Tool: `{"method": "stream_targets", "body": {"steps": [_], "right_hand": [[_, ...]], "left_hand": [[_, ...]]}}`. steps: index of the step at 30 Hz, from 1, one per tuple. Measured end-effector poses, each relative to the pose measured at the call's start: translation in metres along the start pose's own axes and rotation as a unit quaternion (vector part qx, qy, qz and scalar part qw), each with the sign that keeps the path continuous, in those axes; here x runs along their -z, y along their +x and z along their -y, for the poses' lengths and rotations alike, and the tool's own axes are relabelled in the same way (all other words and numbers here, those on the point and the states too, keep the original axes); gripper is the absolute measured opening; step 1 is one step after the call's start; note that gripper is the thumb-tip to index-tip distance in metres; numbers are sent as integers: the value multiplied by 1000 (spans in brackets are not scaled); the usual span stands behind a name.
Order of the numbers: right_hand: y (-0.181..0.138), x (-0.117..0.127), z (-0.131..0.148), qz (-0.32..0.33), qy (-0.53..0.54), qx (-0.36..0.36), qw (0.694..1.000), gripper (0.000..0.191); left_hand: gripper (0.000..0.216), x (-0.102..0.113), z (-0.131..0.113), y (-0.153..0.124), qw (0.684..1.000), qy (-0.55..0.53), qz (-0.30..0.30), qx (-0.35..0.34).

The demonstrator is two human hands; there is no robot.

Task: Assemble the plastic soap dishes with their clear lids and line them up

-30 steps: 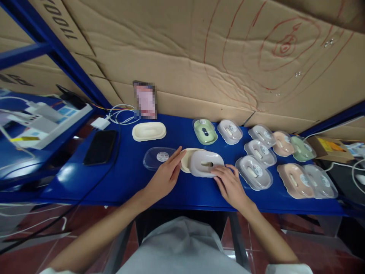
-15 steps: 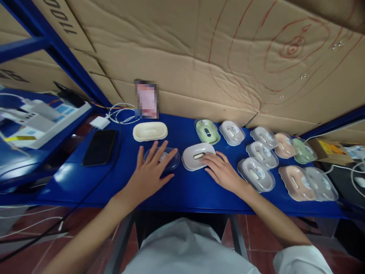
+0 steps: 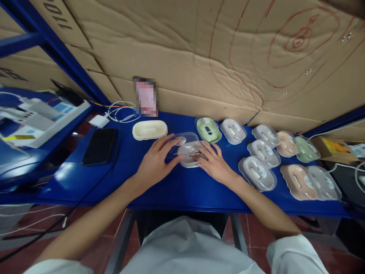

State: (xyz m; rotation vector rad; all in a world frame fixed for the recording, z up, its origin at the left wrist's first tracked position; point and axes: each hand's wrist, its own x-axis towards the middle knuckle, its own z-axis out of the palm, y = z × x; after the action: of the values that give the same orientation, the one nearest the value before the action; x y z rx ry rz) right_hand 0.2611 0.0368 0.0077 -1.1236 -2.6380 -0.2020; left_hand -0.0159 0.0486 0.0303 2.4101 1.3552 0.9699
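My left hand (image 3: 154, 161) grips a clear plastic lid (image 3: 188, 136) with a round label. Tilted, the lid overlaps the left part of a pale pinkish-grey oval tray (image 3: 186, 154) lying on the blue table. Around the tray's right end, the fingers of my right hand (image 3: 213, 161) are curled, with fingertips over its dark central slot. Part of the tray is hidden by this hand. Behind the left hand sits an open cream oval tray (image 3: 149, 130). A green lidded tray (image 3: 208, 129) stands just beyond the right hand.
Several lidded trays in grey, peach and green, such as a peach one (image 3: 298, 182), cover the right side. On the left lie a black phone (image 3: 99, 146), a white charger (image 3: 99, 120) and a power strip (image 3: 57, 123). A cardboard wall (image 3: 176, 68) closes the back.
My left hand has lifted the clear lid and brought it right, over the tray. The right hand has shifted slightly left, and its fingers now curl around the tray's end.
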Motion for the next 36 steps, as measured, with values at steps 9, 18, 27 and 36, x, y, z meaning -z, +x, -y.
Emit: {"method": "stream_targets", "body": {"steps": [9,18,27,36], "right_hand": [[-9,-6,-14,41,23,-7,999,54],[-3,3,-1,62,-18,-4,998,48],[-1,4,-2,44,74,-17,996,44],[-27,18,-27,-42,162,-49,985,71]], "left_hand": [[48,-25,7,30,997,-23,-15,-76],[43,-29,15,16,994,-35,-64,-76],[42,-29,16,18,997,-42,-52,-44],[48,-34,2,5,987,56,-42,-142]]}}
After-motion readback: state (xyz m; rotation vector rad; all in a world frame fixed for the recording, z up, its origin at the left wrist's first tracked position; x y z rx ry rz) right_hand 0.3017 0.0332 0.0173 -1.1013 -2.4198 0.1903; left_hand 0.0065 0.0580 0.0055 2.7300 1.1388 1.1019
